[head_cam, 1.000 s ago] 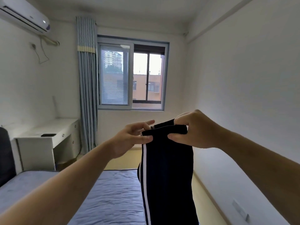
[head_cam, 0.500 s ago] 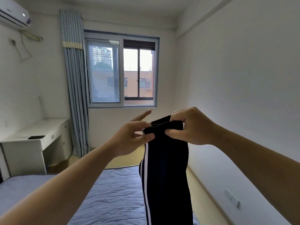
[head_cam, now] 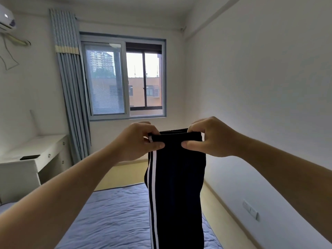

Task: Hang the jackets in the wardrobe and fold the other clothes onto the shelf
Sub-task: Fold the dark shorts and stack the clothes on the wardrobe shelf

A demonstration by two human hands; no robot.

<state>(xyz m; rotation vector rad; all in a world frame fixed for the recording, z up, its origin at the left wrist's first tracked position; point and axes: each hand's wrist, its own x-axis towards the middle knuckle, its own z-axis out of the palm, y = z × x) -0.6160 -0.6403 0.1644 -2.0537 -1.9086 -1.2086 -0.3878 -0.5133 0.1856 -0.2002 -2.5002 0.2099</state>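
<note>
Left hand (head_cam: 137, 141) now pinches trousers (head_cam: 177, 186) hanging vertically.

Both bare arms stretch out in front, the left arm (head_cam: 71, 187) coming up from the lower left and the right arm (head_cam: 280, 168) from the right edge. The left hand (head_cam: 136, 141) is curled, its thumb (head_cam: 158, 146) in front and its fingers tucked behind, pinching the top left corner of the trousers (head_cam: 177, 177). The right hand (head_cam: 212, 139) mirrors it at the top right corner, with its thumb (head_cam: 188, 145) pointing inward and its fingers hooked over the top edge. The hands are level, near each other but apart.
</note>
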